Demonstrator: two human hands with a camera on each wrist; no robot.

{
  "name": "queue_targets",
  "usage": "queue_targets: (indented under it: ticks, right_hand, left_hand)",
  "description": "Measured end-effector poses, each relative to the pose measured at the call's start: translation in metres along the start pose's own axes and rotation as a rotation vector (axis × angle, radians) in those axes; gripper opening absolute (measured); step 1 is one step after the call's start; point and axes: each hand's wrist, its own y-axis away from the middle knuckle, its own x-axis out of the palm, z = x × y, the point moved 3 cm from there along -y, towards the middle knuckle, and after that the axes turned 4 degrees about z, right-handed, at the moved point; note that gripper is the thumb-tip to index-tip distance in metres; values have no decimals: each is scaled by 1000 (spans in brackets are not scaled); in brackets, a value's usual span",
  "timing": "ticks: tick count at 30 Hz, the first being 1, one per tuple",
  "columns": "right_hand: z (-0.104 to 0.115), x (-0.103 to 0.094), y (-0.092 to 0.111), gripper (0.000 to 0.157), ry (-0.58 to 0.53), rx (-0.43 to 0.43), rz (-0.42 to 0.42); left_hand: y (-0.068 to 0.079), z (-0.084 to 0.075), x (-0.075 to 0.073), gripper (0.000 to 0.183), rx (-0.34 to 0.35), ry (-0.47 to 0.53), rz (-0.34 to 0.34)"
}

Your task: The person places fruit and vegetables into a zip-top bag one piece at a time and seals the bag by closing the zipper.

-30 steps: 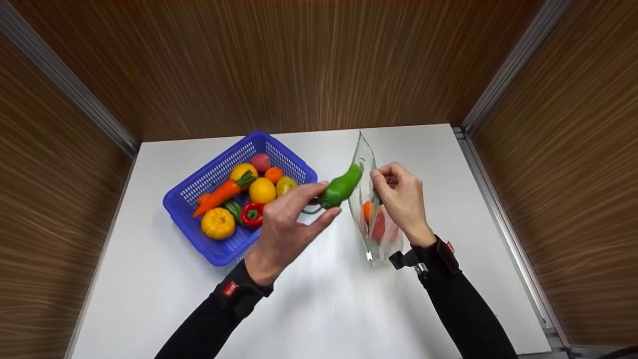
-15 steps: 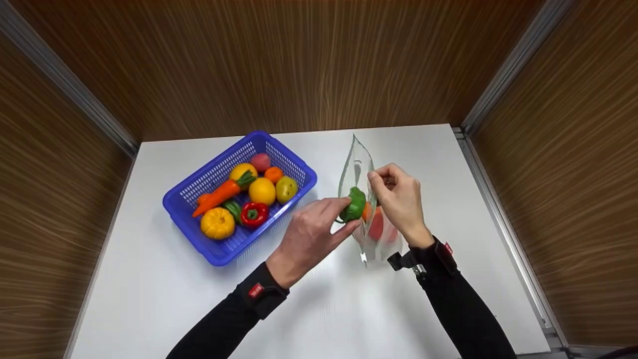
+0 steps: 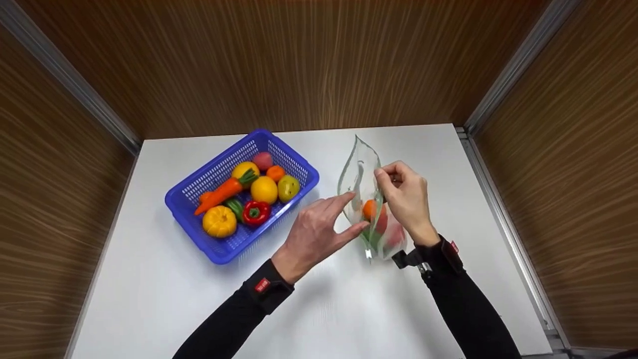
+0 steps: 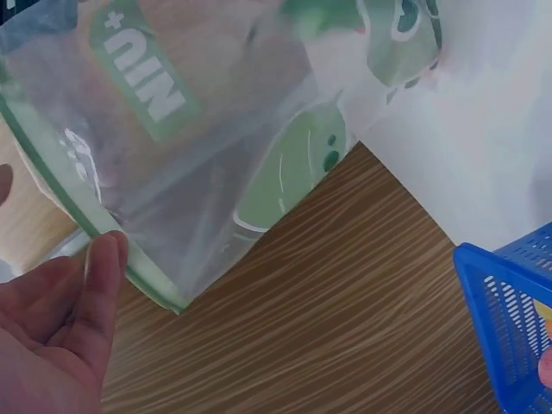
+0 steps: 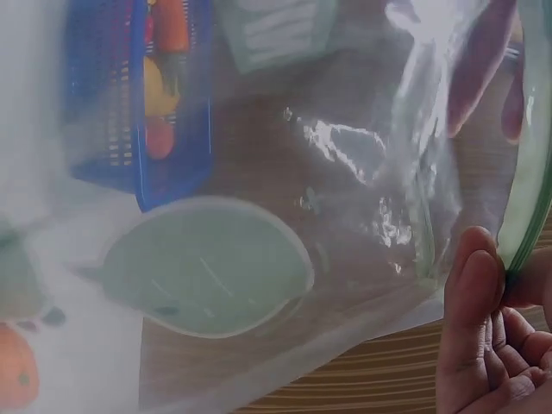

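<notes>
Clear bag at the meeting of two hands, head view. The bag (image 3: 368, 185) stands on the table (image 3: 319, 309), right of the basket (image 3: 192, 230). Its mouth gapes as a narrow leaf shape whose long axis runs from a far tip back toward the person, ending near a white slider (image 3: 368, 254). The left hand (image 3: 311, 232) comes in from the left, across this axis; its thumb and forefinger are spread apart at the mouth and grip no fruit or vegetable. In the left wrist view its fingertips overlap the green rim; contact cannot be told. The right hand (image 3: 406, 194) pinches the opposite rim between thumb and forefinger. Of the two, the left hand is nearer the basket, which lies to its left.

Inside, an orange fruit (image 3: 370, 209) shows through the film beside a red piece (image 3: 383, 223); a green pepper (image 3: 370, 240) lies low, toward the slider.

Compared with half a second earlier: there the left fingers hold the green pepper at the mouth; here they are bare, while the right hand's pinch is unchanged.
</notes>
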Motion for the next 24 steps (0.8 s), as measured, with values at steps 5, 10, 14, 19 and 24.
queue_targets:
  ticks: [5,10,14,19,24]
  right_hand:
    - [-2,-2,0,12,-25,13,6]
    - [-4,-5,0,11,-24,17,1]
    - [-3,-6,1,11,-22,16,-13]
    - [-3,-4,3,12,-23,27,-1]
    - [-1,-8,3,10,-31,32,-11]
  left_hand:
    - [6,15,-10,45,-53,56,-48]
    - [11,46,-21,33,-120,6,-100]
    - [17,82,-25,28,-296,-79,-57]
    - [35,124,-25,27,-557,-134,108]
    - [48,156,-25,32,-645,-147,240]
